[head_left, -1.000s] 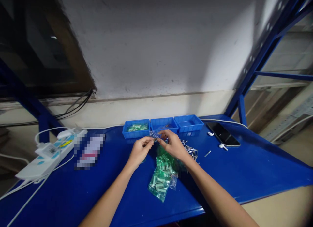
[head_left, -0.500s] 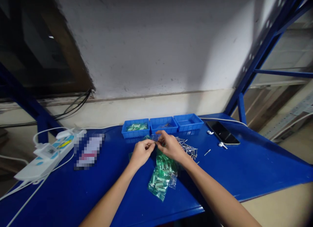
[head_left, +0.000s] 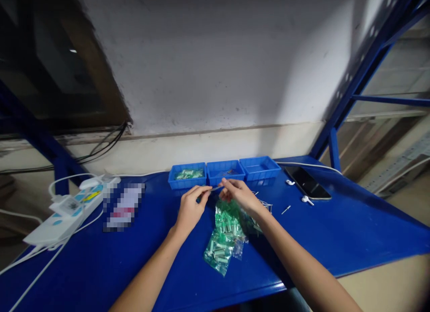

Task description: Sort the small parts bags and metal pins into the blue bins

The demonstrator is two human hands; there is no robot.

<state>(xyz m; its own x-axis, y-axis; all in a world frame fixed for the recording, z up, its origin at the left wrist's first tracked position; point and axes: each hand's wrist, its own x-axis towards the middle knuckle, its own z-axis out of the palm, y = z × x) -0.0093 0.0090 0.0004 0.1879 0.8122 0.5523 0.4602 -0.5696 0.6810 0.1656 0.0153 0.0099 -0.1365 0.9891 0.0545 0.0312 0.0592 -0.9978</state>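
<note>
My left hand (head_left: 192, 209) is closed, thumb and fingertips pinching one end of a thin grey piece (head_left: 216, 188) too small to make out. At the other end, my right hand (head_left: 242, 196) has its fingertips closed on it. Below the hands, green-tinted clear plastic bags (head_left: 228, 227) lie on the blue table, with short pale cylindrical parts inside. A pile of silver pins like blind rivets (head_left: 267, 205) is partly hidden behind my right hand and forearm.
Three blue bins stand along the back: the left bin (head_left: 187, 184) holds green bags, the middle bin (head_left: 225, 178) a few small bits. A phone (head_left: 311, 184), white earbuds (head_left: 306, 199) and one loose rivet (head_left: 285, 210) lie right. A power strip (head_left: 63, 218) with cables is left.
My hands have risen slightly and drawn a little apart, and the thin grey piece now shows between them. My right hand and forearm cover more of the silver pile.
</note>
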